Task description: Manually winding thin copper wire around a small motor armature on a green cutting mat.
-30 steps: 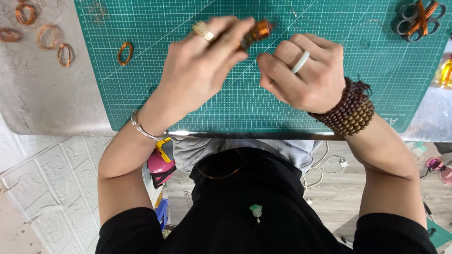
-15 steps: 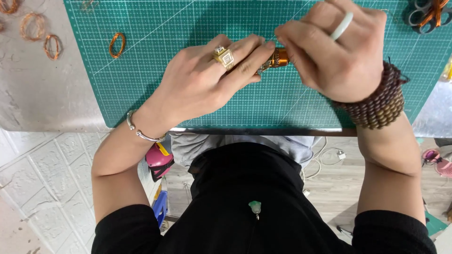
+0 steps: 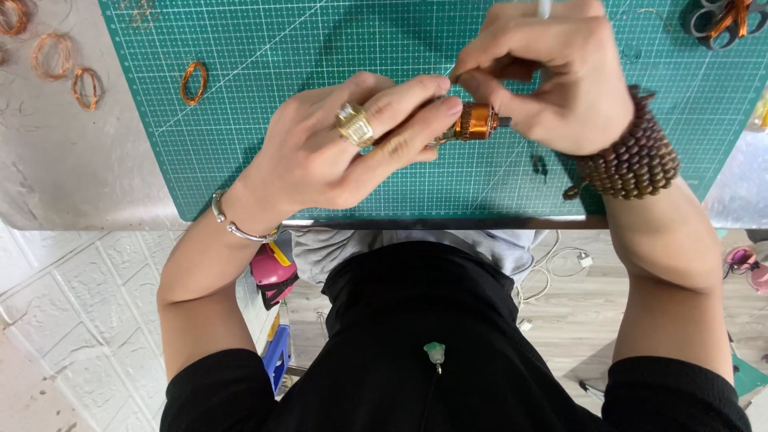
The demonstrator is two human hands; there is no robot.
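**Both hands working a copper-wound coil over the cutting mat**

The left hand [image 3: 344,152] is reaching in from the lower left, forearm angled up across the near edge of the surface [image 3: 72,176], wrist slightly bent with the back of the hand facing the camera. Its fingers are extending to the right and closing around one end of a small copper-wound coil [image 3: 475,122]; thumb position is hidden beneath the fingers. A gold ring [image 3: 354,125] is sitting on one finger and a thin metal bangle [image 3: 232,224] is circling the wrist.

The right hand [image 3: 552,80] is coming in from the right, forearm running down toward the lower right, wrist flexed so the knuckles are pointing left. Thumb and forefinger are pinching together just above the coil; whatever they are pinching is too fine to make out. The remaining fingers are curling in beside the coil's dark shaft end. A stack of brown bead bracelets [image 3: 636,160] is wrapping the wrist.

The coil is being held horizontally between the two hands, above the green cutting mat [image 3: 264,48], not resting on it.

A loose copper wire ring [image 3: 193,82] is lying on the mat to the left, well apart from the hands. Three more copper rings [image 3: 56,56] are lying on the bare grey surface beyond the mat's left edge.
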